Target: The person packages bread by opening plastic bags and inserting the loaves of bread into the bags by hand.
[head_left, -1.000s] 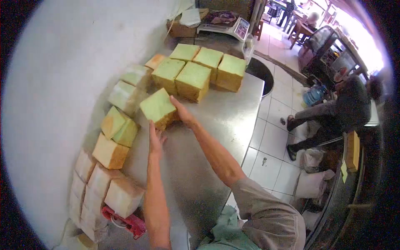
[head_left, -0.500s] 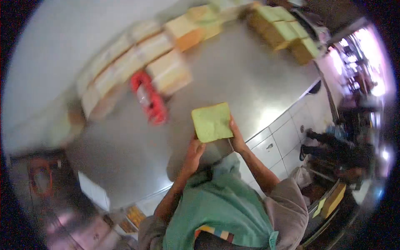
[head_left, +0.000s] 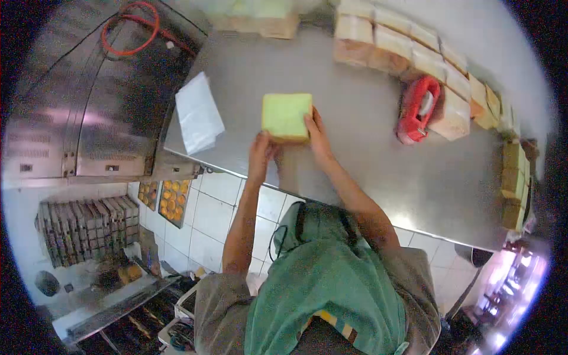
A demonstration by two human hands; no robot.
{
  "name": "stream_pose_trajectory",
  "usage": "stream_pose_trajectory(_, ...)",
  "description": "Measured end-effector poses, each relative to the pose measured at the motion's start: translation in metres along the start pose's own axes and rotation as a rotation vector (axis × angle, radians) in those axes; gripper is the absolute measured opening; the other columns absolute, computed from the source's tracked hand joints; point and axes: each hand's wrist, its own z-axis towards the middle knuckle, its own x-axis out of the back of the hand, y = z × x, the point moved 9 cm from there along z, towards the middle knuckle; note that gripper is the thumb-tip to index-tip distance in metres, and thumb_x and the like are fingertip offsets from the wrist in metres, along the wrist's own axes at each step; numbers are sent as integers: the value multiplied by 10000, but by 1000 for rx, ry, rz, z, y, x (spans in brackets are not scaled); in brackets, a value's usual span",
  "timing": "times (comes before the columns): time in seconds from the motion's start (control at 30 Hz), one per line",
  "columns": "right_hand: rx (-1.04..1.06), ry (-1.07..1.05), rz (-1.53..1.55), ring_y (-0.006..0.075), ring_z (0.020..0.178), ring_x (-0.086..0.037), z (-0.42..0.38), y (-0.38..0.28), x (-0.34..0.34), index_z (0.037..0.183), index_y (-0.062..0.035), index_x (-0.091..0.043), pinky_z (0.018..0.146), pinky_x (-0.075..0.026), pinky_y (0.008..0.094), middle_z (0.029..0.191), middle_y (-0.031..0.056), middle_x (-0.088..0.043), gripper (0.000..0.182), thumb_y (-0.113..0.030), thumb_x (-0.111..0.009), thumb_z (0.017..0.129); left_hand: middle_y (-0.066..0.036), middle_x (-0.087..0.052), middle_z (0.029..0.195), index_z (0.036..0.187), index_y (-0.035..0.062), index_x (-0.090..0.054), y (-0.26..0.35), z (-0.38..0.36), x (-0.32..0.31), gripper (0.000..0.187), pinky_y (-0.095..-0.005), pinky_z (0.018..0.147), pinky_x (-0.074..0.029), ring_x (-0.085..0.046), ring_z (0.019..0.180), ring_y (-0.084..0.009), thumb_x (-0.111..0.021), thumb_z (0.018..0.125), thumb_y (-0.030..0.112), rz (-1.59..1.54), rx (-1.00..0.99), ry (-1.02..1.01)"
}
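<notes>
A square yellow-green block of bread (head_left: pixel 286 114) with a thin brown crust edge is held between my two hands above the metal table. My left hand (head_left: pixel 260 152) grips its near left corner, fingers partly hidden beneath it. Along its right side my right hand (head_left: pixel 318 134) is closed against the crust. To the left of the bread lies a stack of clear whitish plastic bags (head_left: pixel 199 114). A red tape dispenser (head_left: pixel 419 109) with a pale roll in it stands to the right, beside wrapped loaves.
Wrapped loaves (head_left: pixel 390 47) line the table's back right edge, and more bread (head_left: pixel 254 23) sits at the far side. The metal table (head_left: pixel 355 160) has a front edge near my body. Left are metal cabinets (head_left: pixel 118 118) with a red hose (head_left: pixel 157 23); trays of round pastries (head_left: pixel 173 201) are below.
My view and body have swung left, bringing the plastic bags and cabinets closer to the middle. Both hands still hold the bread, now over the left part of the table.
</notes>
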Motion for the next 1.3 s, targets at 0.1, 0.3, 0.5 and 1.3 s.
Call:
stream_pose_trajectory(0.1,7,-116,49,270,1317,-389,22,-27,-57,1449,4,-286,1104,-281,350,1445,184,-396,705,-505,-405,976,-65,-513,1208,1246,67,-489,12,56,68,496,-332,849,-455,-482,1131,-177,-515,943,458,-110,-202,109)
stream_pose_trajectory(0.3,101,-422,-354,250,1027,-607,-60,61,-4,1196,-23,-586,918,-469,401,1080,121,-652,426,-360,-573,936,-88,-504,1178,1293,91,-485,-17,-7,78,382,-339,788,-477,-518,1029,-202,-487,977,306,-66,-188,358)
stream_pose_trajectory(0.5,-173,-104,-243,162,976,-604,-161,16,214,1212,-33,-584,871,-494,327,1083,68,-646,346,-218,-621,922,-107,-627,939,1069,-46,-569,-57,-101,1,338,-333,735,-507,-595,838,-193,-531,973,276,167,-185,344)
stream_pose_trajectory(1.3,181,1378,-468,306,1027,-580,-459,-24,1232,1174,-37,-546,883,-472,427,1116,125,-610,347,-265,-523,913,-194,-664,828,1280,63,-519,-218,-226,-164,472,-379,766,-519,-648,821,-291,-616,873,281,1249,95,303)
